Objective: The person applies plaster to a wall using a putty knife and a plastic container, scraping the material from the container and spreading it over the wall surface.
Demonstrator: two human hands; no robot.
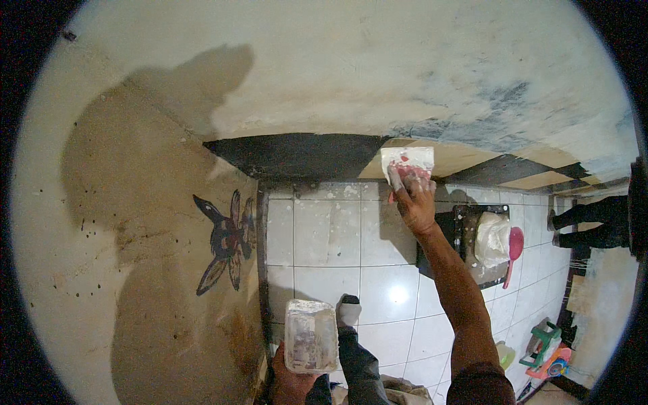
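Observation:
My right hand (413, 202), smeared with white, reaches far forward and grips a red putty spreader (424, 169) coated in white paste. Its blade lies over the low tan and black painted band (466, 158) of the wall; whether it presses on the surface I cannot tell. Near my legs, my left hand (289, 379) is wrapped round the lower end of a clear plastic tub (291, 337). White residue clings to the tub's sides and far rim. Part of my left hand is hidden behind the tub.
Right of my forearm, a white bag (493, 239) and a pink dipper (516, 243) rest on a dark board (466, 223). White spots dot the tiled floor (327, 229). A person's dark-clad legs (594, 219) stand far right, beyond a green stool (543, 341). A flower painting (229, 236) marks the left wall.

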